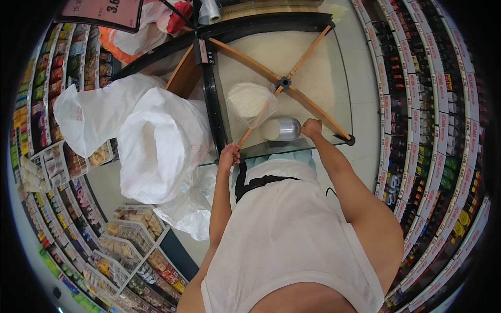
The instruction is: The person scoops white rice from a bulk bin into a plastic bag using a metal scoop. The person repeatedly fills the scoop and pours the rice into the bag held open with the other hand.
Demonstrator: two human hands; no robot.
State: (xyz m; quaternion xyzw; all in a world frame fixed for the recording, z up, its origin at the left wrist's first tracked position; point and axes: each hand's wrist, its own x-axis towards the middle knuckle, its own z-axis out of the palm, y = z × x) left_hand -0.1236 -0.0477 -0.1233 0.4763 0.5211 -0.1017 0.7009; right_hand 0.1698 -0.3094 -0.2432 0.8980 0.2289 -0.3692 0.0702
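My right hand [312, 128] is closed at the back end of a metal scoop [289, 129], whose front holds white rice-like grain. The scoop lies low over the bed of pale grain [254, 51] in a glass-sided bin. My left hand [229, 155] is at the bin's near edge, by the lower end of a wooden divider [246, 137]; whether it grips anything is unclear. Between the hands and the far side, a clear plastic bag [250, 102] filled with white grain rests on the grain, against the divider.
Wooden dividers cross at a black hub [284, 82]. A black frame [213, 98] edges the bin's left side. Large white woven sacks [156, 148] stand at left, one with its mouth open. Stocked shelves [434, 129] line the right; wire baskets of packets [133, 242] are lower left.
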